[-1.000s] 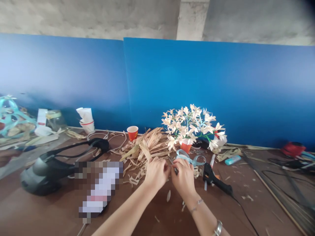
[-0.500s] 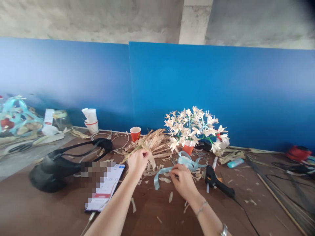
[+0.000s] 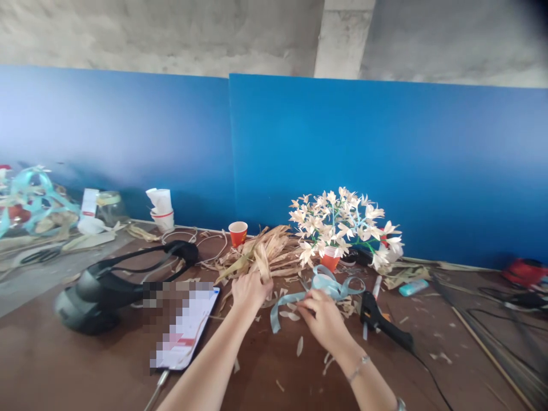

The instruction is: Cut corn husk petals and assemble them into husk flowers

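Note:
My left hand (image 3: 249, 292) is closed at the near edge of a heap of dried corn husks (image 3: 280, 245). A pale husk strip (image 3: 262, 261) rises from its fingers. My right hand (image 3: 323, 319) hovers just right of it with thumb and forefinger pinched together; whatever they hold is too small to make out. Just behind those fingers curls a light blue ribbon (image 3: 277, 319), its loops spreading to the right. Beyond it, a bunch of cream husk flowers (image 3: 338, 222) on green and blue stems stands in a red paper cup (image 3: 329, 261).
A black glue gun (image 3: 381, 322) with a cord lies to the right, near a turquoise tube (image 3: 413, 287). On the left are a phone (image 3: 188, 337) on a cable and a black headset (image 3: 92, 297). Another red cup (image 3: 238, 234) stands by the blue partition (image 3: 363, 137). Husk scraps litter the tabletop.
My left hand has lowered and turned palm-down onto the husks, closing around a strip. My right hand stays near the ribbon, fingers still pinched. The view has shifted slightly.

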### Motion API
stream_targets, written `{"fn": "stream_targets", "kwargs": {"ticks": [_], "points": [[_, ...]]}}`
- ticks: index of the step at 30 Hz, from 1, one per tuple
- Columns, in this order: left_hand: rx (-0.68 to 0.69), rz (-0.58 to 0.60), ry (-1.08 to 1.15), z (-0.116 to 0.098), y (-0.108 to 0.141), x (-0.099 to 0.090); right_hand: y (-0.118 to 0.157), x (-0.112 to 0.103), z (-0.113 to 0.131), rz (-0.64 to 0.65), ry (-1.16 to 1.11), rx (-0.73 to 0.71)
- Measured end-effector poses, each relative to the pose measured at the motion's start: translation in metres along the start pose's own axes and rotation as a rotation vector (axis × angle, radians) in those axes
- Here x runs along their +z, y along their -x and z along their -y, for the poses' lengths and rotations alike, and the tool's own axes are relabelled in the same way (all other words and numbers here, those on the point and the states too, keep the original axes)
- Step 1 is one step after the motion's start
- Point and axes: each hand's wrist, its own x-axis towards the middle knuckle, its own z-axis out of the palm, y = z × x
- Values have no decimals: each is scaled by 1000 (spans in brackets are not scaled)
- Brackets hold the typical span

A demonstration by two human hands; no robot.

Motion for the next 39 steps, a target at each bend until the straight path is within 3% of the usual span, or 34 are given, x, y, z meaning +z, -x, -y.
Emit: {"fn": "stream_targets", "kwargs": {"ticks": [6,10,13,16,20,26,39], "points": [[-50,-114,229,11,-4,-7,-1,-3,1,14,18,24],[-111,-193,806,15,-12,-7,0,-9,-5,-27,211,254],[-74,-154,1049,12,-15,-4,3,-11,-5,36,371,418],[-11,-104,1200,9,-15,-1,3,-12,-1,114,400,439],[31,12,1474,9,-15,2,2,-14,3,122,421,451],[-96,119,1622,6,-13,3,0,-16,4,102,439,483],[-158,141,1736,4,-13,-2,6,-28,12,49,421,460]]}}
